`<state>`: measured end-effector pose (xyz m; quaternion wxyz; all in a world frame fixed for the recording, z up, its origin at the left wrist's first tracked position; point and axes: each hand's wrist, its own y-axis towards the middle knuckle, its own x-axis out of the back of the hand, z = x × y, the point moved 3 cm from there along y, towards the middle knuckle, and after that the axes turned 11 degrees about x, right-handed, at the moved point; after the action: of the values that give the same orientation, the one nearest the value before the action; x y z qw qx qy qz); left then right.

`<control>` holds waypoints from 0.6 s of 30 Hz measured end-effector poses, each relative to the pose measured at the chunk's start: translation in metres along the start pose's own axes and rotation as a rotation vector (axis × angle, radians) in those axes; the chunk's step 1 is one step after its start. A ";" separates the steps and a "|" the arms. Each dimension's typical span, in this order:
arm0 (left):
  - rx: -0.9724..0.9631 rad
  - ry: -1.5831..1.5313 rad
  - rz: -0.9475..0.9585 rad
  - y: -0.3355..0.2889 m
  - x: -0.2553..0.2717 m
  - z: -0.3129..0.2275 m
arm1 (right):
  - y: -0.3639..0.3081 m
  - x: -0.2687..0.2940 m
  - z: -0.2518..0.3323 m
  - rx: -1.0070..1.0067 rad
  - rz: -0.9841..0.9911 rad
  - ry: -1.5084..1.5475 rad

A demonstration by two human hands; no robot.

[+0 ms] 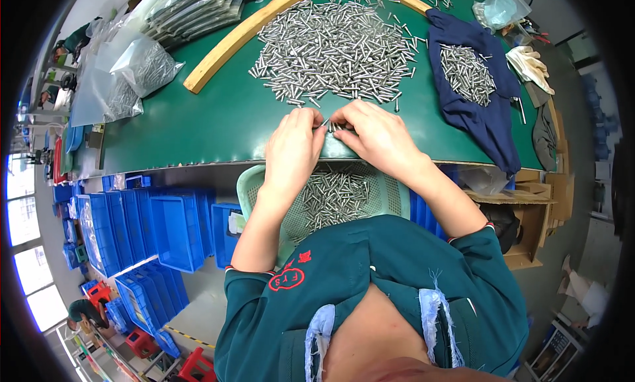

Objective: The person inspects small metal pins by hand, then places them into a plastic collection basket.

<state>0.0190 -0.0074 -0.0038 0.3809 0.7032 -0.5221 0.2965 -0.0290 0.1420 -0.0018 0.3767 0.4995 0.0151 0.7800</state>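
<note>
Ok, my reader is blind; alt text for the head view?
A left hand and right hand finger metal fasteners over a green table, before a large pile of them. Below, a pale green basket holds more; at right, a navy cloth bears a smaller heap.

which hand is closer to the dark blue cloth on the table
Right. The right hand is left of the dark blue cloth, with green tabletop between them; the left hand is farther left, beyond the right hand.
</note>
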 end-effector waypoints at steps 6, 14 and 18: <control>0.098 -0.150 0.085 -0.004 0.004 -0.001 | 0.000 -0.005 -0.002 0.146 -0.102 -0.143; 0.451 -1.008 0.736 -0.047 -0.006 0.017 | -0.012 -0.014 -0.004 0.162 -0.145 -0.207; 0.701 -1.103 0.905 -0.056 -0.026 0.024 | -0.028 -0.006 0.000 0.179 -0.179 -0.159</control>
<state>0.0662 -0.0052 -0.0509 -0.3336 0.5471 -0.7466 0.1788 -0.0116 0.1578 -0.0175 0.3987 0.5880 0.0994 0.6967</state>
